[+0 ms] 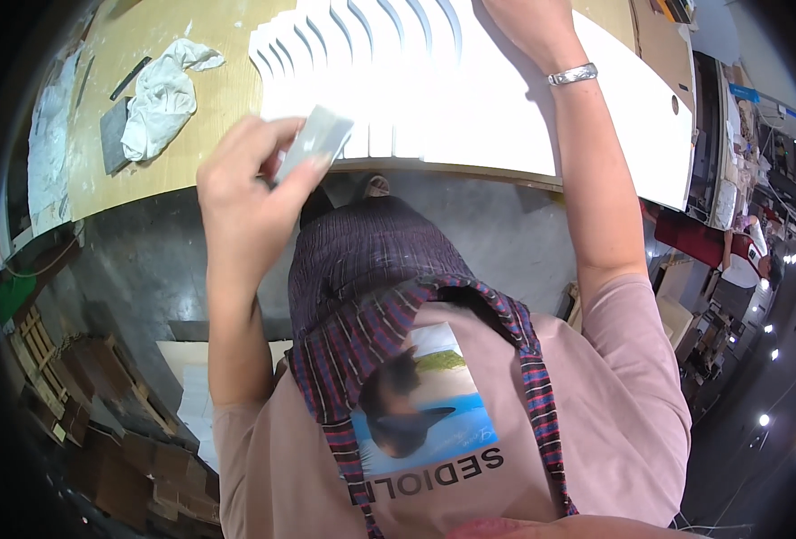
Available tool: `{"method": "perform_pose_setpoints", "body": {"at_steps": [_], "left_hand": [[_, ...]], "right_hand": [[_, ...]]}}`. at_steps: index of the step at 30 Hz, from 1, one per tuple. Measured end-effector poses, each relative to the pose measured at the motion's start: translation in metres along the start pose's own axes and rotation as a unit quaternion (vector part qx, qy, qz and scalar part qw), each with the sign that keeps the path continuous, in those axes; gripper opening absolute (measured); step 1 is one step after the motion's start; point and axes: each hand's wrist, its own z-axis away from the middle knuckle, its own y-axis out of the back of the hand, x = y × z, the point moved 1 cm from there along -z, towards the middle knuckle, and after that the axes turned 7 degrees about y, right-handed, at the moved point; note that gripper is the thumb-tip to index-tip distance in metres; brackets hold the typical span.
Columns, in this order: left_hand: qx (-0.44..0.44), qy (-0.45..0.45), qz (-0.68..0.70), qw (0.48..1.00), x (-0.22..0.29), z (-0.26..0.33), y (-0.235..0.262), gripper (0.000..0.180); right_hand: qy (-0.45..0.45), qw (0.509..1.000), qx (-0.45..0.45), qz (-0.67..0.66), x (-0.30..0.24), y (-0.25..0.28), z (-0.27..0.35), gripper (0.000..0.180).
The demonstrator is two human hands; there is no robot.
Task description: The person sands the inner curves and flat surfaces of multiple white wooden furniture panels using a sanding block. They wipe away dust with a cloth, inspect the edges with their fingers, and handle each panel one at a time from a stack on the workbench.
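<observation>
My left hand (252,184) is closed round a small grey rectangular block (319,136), pinched between thumb and fingers. It is lifted in front of the table's near edge, beside a large white panel (488,126). A fan of curved, ridge-like shapes (353,40) runs along the panel's upper left part, and bright light washes out much of its surface. My right arm, with a silver bracelet at the wrist, reaches across the panel to its far side. The right hand (531,27) is cut off by the top of the picture, so its fingers are hidden.
On the pale wooden table (223,27) to the left lie a crumpled white cloth (164,103), a dark grey flat pad (115,136) and a black slim tool (131,78). Wooden pallets (43,359) and boards stand at lower left. Another person in red (699,241) is far right.
</observation>
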Motion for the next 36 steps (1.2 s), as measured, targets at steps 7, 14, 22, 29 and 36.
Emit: {"method": "perform_pose_setpoints", "body": {"at_steps": [7,14,22,29,36], "left_hand": [[-0.095,-0.064,-0.073,0.991,0.006,0.021,0.001,0.025],[-0.012,-0.103,-0.022,0.994,0.023,-0.005,-0.019,0.024],[-0.039,-0.11,0.004,0.993,0.029,-0.002,-0.016,0.026],[-0.107,-0.103,-0.022,0.989,0.035,0.015,-0.008,0.026],[0.123,0.091,-0.029,0.988,-0.055,-0.007,0.083,0.033]], "right_hand": [[0.009,1.0,0.019,0.005,0.001,0.001,0.003,0.039],[0.026,1.0,0.014,0.001,-0.002,0.0,0.0,0.039],[0.005,1.0,-0.004,0.006,-0.001,0.002,0.0,0.041],[0.018,1.0,0.022,-0.013,-0.006,-0.001,0.001,0.037],[0.023,0.999,0.02,-0.017,0.004,-0.003,0.009,0.037]]}}
